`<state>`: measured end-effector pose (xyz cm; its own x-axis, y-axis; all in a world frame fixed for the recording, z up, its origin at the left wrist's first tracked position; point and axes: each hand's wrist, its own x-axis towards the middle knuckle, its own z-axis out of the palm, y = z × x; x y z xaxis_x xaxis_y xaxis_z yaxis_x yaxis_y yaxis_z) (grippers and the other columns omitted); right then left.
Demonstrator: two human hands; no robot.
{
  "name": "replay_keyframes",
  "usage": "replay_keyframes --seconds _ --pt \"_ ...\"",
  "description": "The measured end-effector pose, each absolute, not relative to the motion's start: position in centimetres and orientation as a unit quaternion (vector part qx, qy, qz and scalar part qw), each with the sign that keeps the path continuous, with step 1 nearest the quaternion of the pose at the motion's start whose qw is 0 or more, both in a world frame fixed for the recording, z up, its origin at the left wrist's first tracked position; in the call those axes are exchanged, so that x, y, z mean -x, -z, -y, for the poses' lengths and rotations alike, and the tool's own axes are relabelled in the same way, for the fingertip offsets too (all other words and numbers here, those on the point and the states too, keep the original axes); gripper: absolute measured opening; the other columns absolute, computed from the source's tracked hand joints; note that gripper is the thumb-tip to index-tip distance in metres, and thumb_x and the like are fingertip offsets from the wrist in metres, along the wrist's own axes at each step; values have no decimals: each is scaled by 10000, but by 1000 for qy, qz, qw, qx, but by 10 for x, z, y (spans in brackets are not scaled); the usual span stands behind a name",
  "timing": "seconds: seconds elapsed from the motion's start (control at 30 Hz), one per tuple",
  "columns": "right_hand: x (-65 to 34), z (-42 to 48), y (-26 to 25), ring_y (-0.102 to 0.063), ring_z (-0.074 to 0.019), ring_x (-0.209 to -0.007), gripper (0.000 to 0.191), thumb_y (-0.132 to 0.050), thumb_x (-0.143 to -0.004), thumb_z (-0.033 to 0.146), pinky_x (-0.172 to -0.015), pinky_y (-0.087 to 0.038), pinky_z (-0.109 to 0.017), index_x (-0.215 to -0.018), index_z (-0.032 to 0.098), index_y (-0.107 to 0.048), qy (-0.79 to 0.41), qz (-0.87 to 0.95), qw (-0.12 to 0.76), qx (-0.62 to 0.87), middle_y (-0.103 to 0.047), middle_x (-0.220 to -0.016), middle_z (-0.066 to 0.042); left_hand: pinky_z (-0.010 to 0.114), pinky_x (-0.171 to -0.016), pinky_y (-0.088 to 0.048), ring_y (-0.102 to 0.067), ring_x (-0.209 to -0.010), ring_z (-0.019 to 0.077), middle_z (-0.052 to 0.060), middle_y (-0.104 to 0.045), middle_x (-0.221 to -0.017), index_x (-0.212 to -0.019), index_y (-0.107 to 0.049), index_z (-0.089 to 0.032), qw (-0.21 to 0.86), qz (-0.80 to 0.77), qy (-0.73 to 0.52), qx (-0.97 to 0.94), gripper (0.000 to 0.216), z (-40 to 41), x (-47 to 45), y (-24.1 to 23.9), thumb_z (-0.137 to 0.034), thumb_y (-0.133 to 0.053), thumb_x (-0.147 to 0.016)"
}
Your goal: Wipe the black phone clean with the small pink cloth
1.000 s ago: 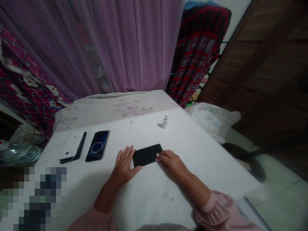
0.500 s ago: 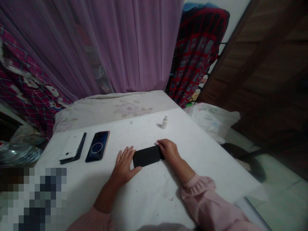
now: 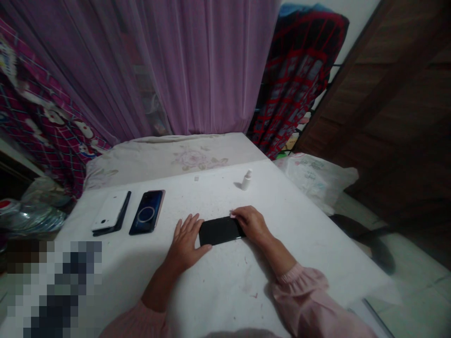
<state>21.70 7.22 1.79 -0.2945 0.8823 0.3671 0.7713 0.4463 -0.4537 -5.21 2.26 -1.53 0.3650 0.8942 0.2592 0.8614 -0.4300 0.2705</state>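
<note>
A black phone (image 3: 219, 230) lies flat on the white table (image 3: 218, 291), screen dark. My left hand (image 3: 186, 240) rests flat beside its left end, fingers stretched out and touching the edge. My right hand (image 3: 251, 221) lies over the phone's right end with the fingers curled on its top right corner. Both sleeves are pink.
A dark blue phone (image 3: 147, 218) and a white phone on a black one (image 3: 111, 218) lie at the left. A small white bottle (image 3: 246, 180) stands at the back. A pale mattress (image 3: 169, 157), purple curtain and a white bag (image 3: 317, 176) border the table.
My right hand slid from the phone's near right edge up over its right end to the far corner. The left hand stayed put. The view shifted slightly.
</note>
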Motion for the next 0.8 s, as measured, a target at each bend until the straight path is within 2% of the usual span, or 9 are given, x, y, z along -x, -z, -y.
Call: replay_keyframes --seconds 0.27,0.63,0.8 --pt "-166 -84 -42 -665 -192 -884 211 -620 -846 101 -844 -476 -317 -950 227 -754 -118 884 192 410 -763 -939 -47 559 -1163 -201 -345 -1414 329 160 -442 -1493 -1396 -420 -195 36 -537 -184 -823 669 -22 50 15 -503 -592 -827" --pt "-245 -88 -34 -668 -215 -884 210 -648 -842 146 -811 -461 -347 -957 280 -762 -90 846 201 486 -769 -929 -12 551 -1174 -194 -332 -1423 316 125 -431 -1508 -1407 -416 -224 38 -542 -183 -819 675 -22 50 17 -545 -570 -834" --pt "-216 -86 -38 -662 -213 -896 192 -645 -848 145 -817 -456 -344 -937 271 -758 -94 856 199 468 -767 -942 -8 561 -1168 -197 -325 -1425 325 140 -421 -1512 -1413 -413 -202 41 -539 -173 -823 691 -22 50 15 -555 -564 -838"
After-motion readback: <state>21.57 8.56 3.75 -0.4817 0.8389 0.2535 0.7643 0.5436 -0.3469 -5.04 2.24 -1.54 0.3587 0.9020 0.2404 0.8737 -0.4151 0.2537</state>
